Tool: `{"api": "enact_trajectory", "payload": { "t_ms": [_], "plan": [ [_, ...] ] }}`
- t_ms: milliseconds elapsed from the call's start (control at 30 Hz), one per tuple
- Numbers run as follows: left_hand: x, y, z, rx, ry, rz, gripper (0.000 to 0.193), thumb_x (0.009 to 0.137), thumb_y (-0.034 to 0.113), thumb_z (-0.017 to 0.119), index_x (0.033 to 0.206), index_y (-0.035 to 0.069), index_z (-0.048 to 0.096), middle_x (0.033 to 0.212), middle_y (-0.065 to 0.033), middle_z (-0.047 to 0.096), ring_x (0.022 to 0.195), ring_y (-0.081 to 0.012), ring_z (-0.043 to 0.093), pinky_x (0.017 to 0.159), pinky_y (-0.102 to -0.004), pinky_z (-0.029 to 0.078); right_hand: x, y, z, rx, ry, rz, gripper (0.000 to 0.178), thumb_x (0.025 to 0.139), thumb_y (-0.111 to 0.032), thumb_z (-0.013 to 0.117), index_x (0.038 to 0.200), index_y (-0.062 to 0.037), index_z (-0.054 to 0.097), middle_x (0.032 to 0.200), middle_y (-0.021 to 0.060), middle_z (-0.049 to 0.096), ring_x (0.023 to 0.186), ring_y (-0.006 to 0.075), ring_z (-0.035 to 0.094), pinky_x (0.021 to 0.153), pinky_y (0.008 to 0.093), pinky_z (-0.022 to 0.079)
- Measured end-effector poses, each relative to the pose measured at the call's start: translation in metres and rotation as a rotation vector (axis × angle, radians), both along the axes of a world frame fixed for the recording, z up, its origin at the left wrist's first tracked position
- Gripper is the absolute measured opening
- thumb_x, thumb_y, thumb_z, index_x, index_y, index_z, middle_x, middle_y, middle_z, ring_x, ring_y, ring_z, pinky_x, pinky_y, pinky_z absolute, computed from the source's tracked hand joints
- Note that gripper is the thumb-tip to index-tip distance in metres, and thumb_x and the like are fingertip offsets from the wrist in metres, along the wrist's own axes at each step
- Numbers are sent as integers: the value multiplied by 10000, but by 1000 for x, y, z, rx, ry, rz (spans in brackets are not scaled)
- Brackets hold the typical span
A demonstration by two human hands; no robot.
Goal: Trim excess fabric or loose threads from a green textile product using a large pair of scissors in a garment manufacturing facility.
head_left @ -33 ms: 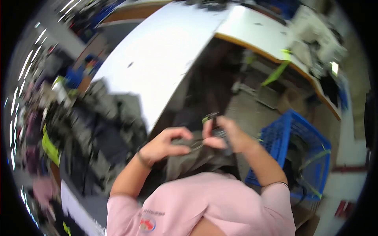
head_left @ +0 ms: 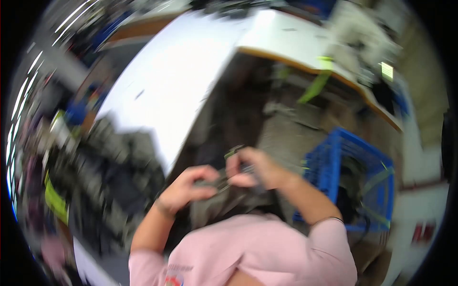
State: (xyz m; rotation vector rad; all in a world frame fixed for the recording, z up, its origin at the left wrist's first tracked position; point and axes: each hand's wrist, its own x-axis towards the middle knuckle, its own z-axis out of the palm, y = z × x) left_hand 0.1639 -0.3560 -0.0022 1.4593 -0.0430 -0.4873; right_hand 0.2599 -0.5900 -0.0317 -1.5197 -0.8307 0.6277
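My left hand (head_left: 187, 189) is curled, thumb and fingers around the edge of an olive-grey piece of fabric (head_left: 212, 205) lying over my lap. Beside it, my right hand (head_left: 260, 168) is closed, with its fingertips at the same fabric. A small dark thing with a yellow-green part (head_left: 234, 152) sticks out past my right fingers; it is too blurred to tell its kind. Something grey shows under that hand, also smeared. The fabric bunches between the two hands and falls toward my body.
At left, a heap of dark and olive fabric pieces (head_left: 114, 176) covers part of the white table (head_left: 157, 86). A blue plastic crate (head_left: 336, 167) with dark fabric stands at right. Beyond it are a second white worktop (head_left: 281, 35), a hanging yellow-green strip (head_left: 316, 86) and a pale sewing machine (head_left: 355, 33).
The whole view has shifted slightly, so the hands, crate and table sit further left. Both hands keep nearly the same pose on the fabric.
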Motion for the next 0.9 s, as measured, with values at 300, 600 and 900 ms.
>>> {"api": "enact_trajectory", "payload": {
  "t_ms": [300, 600, 900],
  "plan": [
    [4, -27, -95, 35, -479, -154, 377, 939, 64, 560, 1314, 49, 522, 1390, -259, 484, 1250, -369, 501, 1069, -455, 395, -47, -91, 0, -116, -227, -557, 294, 800, -210, 797, 891, -49, 568, 785, 65, 628, 711, 182, 598, 675, 335, 481],
    [70, -121, -133, -256, 566, -633, 824, 811, 368, 756, 1500, 203, 333, 1583, -125, 279, 1377, -284, 367, 1107, -441, 364, -243, -245, 33, -455, -622, -1686, 367, 754, -305, 865, 844, -62, 605, 752, 75, 649, 697, 164, 631, 653, 320, 508],
    [72, -175, -146, -285, 542, -806, 793, 814, 356, 745, 1481, 187, 351, 1552, -126, 307, 1353, -282, 387, 1094, -437, 375, -473, -242, 137, 492, -1517, -2558, 278, 974, -312, 605, 823, -86, 548, 704, 38, 550, 603, 135, 538, 554, 275, 435]
  ]
}}
